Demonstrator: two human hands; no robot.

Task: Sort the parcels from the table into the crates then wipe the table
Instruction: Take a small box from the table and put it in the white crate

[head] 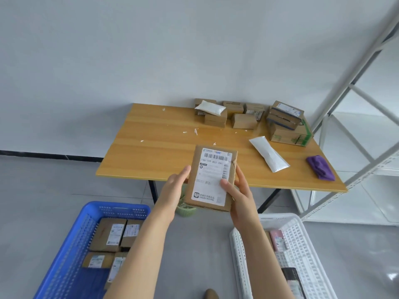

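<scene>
I hold a flat cardboard parcel (pixel 212 178) with a white shipping label up in front of the table's near edge. My right hand (pixel 237 195) grips its right side, thumb on the label. My left hand (pixel 174 188) lies against its left edge with straight fingers. On the wooden table (pixel 151 156) at the back right sit several cardboard boxes (pixel 244 120), a white pouch (pixel 209 107) on top of some, and a stack of larger boxes (pixel 287 126). A long white bag (pixel 268 156) lies near the right. A purple cloth (pixel 320 167) rests at the right front corner.
A blue crate (pixel 71 244) with several boxes stands on the floor at lower left. A white crate (pixel 302 244) with a few parcels stands at lower right. A small green basket (pixel 185 209) sits under the table. White paper scraps (pixel 195 131) dot the tabletop. A metal shelf frame (pixel 356 104) rises at right.
</scene>
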